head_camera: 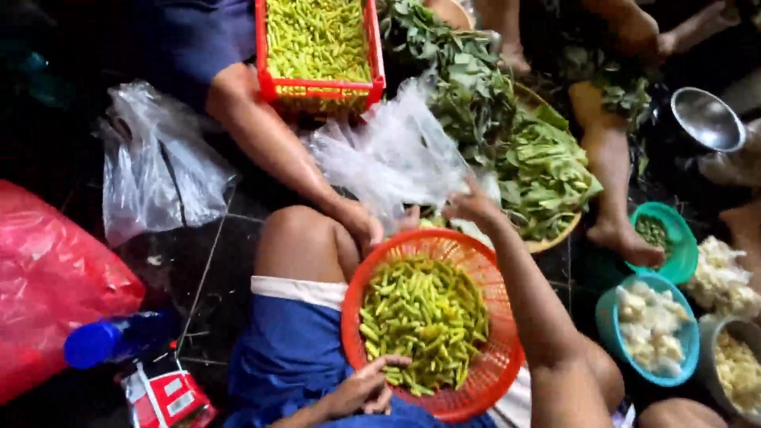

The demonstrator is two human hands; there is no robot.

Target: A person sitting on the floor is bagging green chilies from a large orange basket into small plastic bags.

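A round orange basket (pixel 495 368) full of small green chillies (pixel 424 313) rests on my lap, over my blue shorts. My left hand (pixel 363 388) holds its near rim, fingers lying on the chillies. My right hand (pixel 472 204) reaches past the basket's far rim and grips the lower edge of a crumpled clear plastic bag (pixel 392 154). A co-worker's hand (pixel 363 226) comes in from the upper left and touches the same bag at the basket's far-left rim.
A red crate (pixel 321 89) of green chillies stands at the top. Leafy greens fill a woven tray (pixel 547 242) to the right. Teal bowls (pixel 682 254) of vegetables, a steel bowl (pixel 705 119), other people's bare feet, a red bag (pixel 47 277) and a blue-capped bottle (pixel 95 342) lie around.
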